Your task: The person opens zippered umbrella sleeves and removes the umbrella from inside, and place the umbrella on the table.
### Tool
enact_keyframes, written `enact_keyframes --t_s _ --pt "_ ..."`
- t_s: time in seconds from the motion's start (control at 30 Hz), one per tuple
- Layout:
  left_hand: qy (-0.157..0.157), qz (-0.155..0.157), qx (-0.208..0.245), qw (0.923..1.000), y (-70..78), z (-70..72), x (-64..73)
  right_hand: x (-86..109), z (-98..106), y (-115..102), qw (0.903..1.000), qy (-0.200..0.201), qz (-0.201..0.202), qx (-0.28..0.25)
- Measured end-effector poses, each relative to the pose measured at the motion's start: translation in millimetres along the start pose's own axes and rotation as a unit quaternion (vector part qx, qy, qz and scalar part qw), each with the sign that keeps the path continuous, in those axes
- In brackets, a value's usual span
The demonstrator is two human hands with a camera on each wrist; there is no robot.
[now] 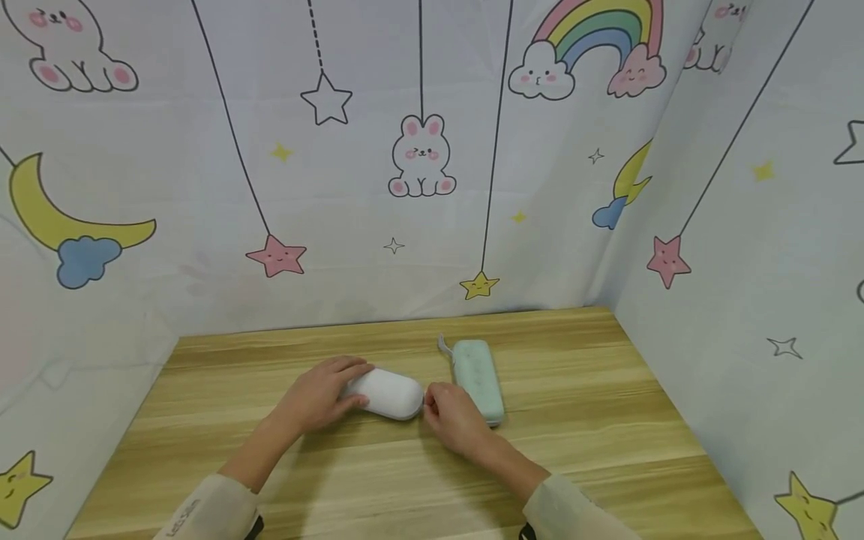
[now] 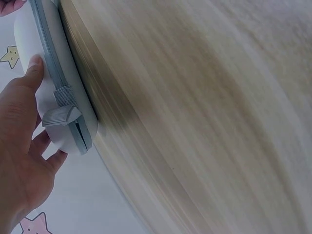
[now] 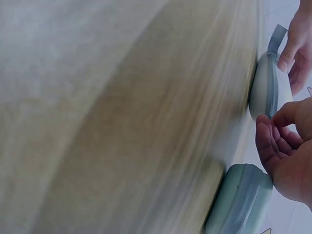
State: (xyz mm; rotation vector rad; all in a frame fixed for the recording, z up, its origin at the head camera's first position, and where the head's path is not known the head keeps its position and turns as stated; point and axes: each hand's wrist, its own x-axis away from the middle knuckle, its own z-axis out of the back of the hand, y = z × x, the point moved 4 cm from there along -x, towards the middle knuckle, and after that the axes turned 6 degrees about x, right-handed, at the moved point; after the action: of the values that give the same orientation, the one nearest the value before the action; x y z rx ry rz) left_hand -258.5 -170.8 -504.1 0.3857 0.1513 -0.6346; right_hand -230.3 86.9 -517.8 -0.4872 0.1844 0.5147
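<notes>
A white zippered hard case with rounded ends lies on the wooden table. My left hand grips its left end, thumb on the near side and fingers over the top. In the left wrist view, a grey zipper band runs along the case, and a grey ribbed loop sits at its end beside my left hand. My right hand is at the opposite end, thumb and index finger pinching at the zipper; the zipper pull itself is hidden by the fingertips. The zipper looks closed along the visible stretch.
Just right of my right hand lies a mint green zippered case with a grey strap loop at its far end. White cloth walls with cartoon prints stand behind and beside the wooden table.
</notes>
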Motion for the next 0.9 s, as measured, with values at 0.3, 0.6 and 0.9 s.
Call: enact_keyframes --t_s 0.3,0.6,0.9 --pt "-0.002 0.005 0.001 1.0000 -0.8 -0.2 0.0 1.5 -2.1 -0.3 0.9997 0.026 -0.004 0.001" --pt "0.009 -0.004 -0.001 0.9999 0.7 0.4 0.4 4.0 -4.2 -2.7 0.9997 0.020 0.003 -0.015" --pt "0.000 0.003 0.001 1.0000 0.9 -0.6 -0.1 6.4 -6.9 -6.7 0.9992 0.018 0.024 -0.027"
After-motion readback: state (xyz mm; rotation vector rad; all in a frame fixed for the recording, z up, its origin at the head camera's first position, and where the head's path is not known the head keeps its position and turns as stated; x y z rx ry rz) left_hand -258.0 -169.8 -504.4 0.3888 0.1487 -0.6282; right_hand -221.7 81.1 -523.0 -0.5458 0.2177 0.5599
